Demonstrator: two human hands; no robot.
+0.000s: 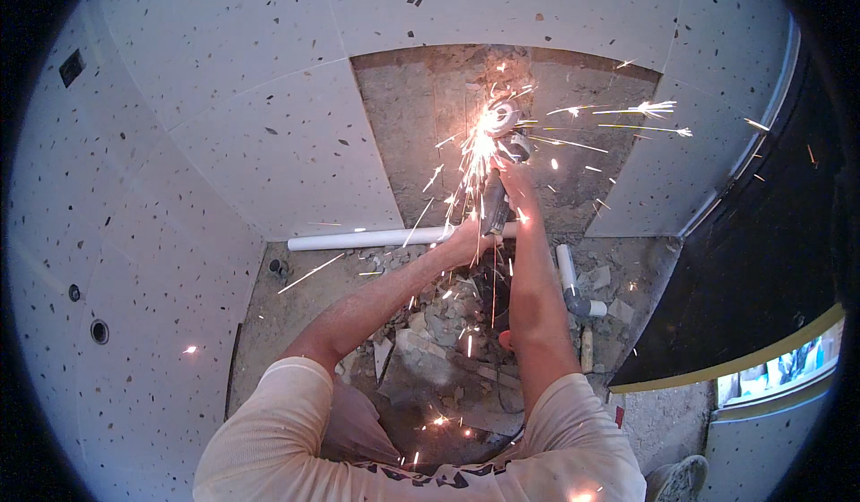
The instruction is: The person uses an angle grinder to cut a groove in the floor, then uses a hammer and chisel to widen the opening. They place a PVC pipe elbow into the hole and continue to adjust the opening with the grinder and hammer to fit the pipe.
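Both my arms reach forward to an angle grinder (494, 205) held up against the bare patch of wall (412, 126). My left hand (470, 239) is closed round the rear of its dark body. Further forward, my right hand (517, 184) grips it near the head. Bright sparks (481, 148) spray from the disc (502, 119), mostly down and to the right. Their glare hides the exact spot where the disc meets the wall. Some fingers are also lost behind the tool and the light.
A long white pipe (358, 240) lies along the wall's foot. Rubble (421, 341) covers the floor below my arms. A white pipe with an elbow (569, 274) lies on the right, near a short wooden piece (587, 350). Speckled panels (287, 153) surround the bare patch.
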